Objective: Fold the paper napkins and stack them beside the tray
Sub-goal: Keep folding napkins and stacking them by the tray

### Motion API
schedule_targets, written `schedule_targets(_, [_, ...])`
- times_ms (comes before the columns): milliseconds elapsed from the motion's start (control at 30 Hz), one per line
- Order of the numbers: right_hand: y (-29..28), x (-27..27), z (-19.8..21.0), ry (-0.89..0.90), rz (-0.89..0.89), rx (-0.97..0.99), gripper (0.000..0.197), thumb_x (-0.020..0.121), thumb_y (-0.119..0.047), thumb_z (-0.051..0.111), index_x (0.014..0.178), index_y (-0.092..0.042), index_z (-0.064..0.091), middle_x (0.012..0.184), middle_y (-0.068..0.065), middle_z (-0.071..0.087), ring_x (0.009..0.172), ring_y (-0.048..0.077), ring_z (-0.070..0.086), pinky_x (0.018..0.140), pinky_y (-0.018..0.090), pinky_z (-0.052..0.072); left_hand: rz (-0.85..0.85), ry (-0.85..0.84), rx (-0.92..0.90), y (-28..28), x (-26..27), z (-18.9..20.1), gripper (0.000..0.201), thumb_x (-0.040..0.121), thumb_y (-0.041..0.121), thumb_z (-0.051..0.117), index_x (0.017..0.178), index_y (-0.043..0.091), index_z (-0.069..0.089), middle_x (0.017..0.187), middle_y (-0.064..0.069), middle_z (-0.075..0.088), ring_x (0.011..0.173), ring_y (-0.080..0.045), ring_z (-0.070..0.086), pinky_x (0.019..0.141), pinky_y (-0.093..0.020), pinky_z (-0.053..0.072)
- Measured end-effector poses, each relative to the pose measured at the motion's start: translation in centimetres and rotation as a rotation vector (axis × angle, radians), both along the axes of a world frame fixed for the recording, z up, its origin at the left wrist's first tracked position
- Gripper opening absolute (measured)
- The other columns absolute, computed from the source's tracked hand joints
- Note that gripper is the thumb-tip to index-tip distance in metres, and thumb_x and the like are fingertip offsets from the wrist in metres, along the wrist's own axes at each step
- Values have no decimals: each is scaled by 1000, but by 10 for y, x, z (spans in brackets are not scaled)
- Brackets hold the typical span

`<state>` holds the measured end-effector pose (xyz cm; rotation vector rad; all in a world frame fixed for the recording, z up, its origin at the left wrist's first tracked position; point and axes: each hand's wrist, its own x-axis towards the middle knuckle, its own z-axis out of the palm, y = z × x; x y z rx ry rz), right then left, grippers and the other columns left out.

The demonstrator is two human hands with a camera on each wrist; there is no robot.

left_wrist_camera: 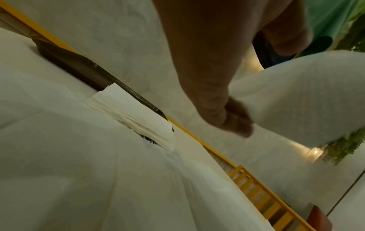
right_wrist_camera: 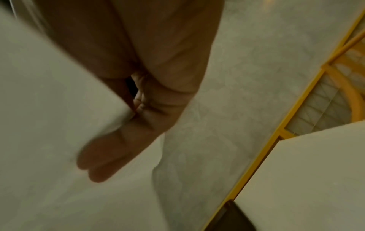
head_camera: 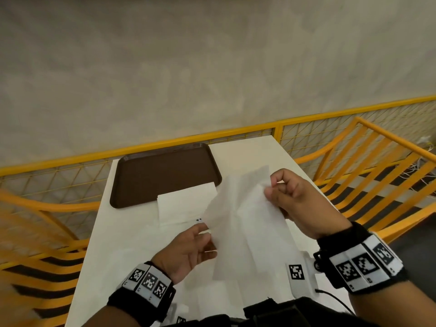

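A white paper napkin hangs unfolded in the air over the white table, held by both hands. My left hand pinches its left edge low down. My right hand pinches its upper right corner with curled fingers. A brown tray lies at the table's far left. A stack of folded napkins lies at the tray's near right corner, partly overlapping its rim; the same stack shows in the left wrist view.
Yellow chairs stand on both sides of the table, and a yellow mesh railing runs behind it. A white device with a black square marker and a cable lies near the table's front right.
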<state>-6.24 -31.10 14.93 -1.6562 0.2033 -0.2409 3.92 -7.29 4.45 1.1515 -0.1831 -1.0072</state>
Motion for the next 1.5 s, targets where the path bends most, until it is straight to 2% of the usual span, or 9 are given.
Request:
schedule_targets(133, [-14, -2, -15, 79, -130, -62, 3, 94, -15, 60, 93, -12, 59, 61, 2, 65, 54, 14, 56, 53, 28, 42, 152, -68, 67, 0, 6, 12, 34, 85, 8, 68, 117, 3, 59, 111, -15, 71, 91, -23, 70, 68, -29, 57])
schedule_targets(400, [-16, -7, -41, 119, -99, 153, 68, 39, -46, 94, 81, 1, 68, 85, 24, 58, 80, 33, 53, 77, 48, 41, 351, -338, 143, 16, 17, 39, 20, 90, -3, 55, 90, 9, 71, 87, -12, 73, 81, -30, 62, 68, -33, 51])
schedule_targets(600, [-9, 1, -44, 117, -15, 233, 67, 51, -46, 90, 102, -5, 72, 111, 40, 56, 92, 60, 53, 81, 50, 40, 373, -465, 131, 28, 24, 48, 32, 87, -5, 58, 79, 18, 79, 95, -21, 71, 84, -35, 60, 75, -44, 47])
schedule_targets(700, [-7, 6, -35, 138, -3, 229, 13, 81, -26, 70, 84, -15, 76, 88, 34, 58, 71, 36, 50, 66, 35, 43, 384, -518, 141, 34, 27, 52, 44, 89, -9, 51, 70, 21, 78, 82, -8, 73, 79, -31, 63, 69, -38, 49])
schedule_targets(833, [-13, 9, -39, 164, -26, 361, 39, 97, 2, 34, 76, -2, 66, 63, 12, 57, 50, 18, 47, 44, 20, 40, 359, -562, 155, 43, 31, 53, 41, 89, -5, 44, 71, 13, 77, 83, -27, 64, 78, -28, 57, 74, -35, 43])
schedule_targets(933, [-12, 13, -40, 173, -4, 340, 10, 93, -1, 53, 90, -2, 62, 59, 5, 53, 45, 12, 44, 43, 18, 36, 338, -552, 104, 43, 29, 55, 37, 88, 3, 46, 71, 13, 77, 77, -4, 69, 70, -11, 61, 61, -19, 47])
schedule_targets(1067, [-13, 18, -53, 270, 19, 245, 39, 80, 5, 70, 114, -11, 60, 60, 8, 51, 53, 18, 52, 51, 23, 47, 329, -659, 213, 43, 29, 49, 19, 75, 9, 73, 90, 22, 72, 96, 1, 73, 77, -23, 64, 72, -32, 55])
schedule_targets(1300, [7, 39, -87, 444, -66, 234, 15, 92, -8, 62, 79, -7, 55, 75, 13, 65, 66, 23, 62, 62, 34, 55, 296, -765, 492, 44, 35, 13, 35, 82, 1, 70, 102, 29, 66, 110, 5, 67, 91, -16, 70, 83, -33, 57])
schedule_targets(1500, [23, 69, -111, 487, -127, 185, 24, 88, -10, 65, 107, -15, 51, 85, 12, 63, 70, 23, 62, 67, 32, 56, 345, -846, 683, 38, 57, -21, 33, 87, 1, 60, 104, 29, 66, 111, 16, 61, 94, -7, 56, 92, -20, 41])
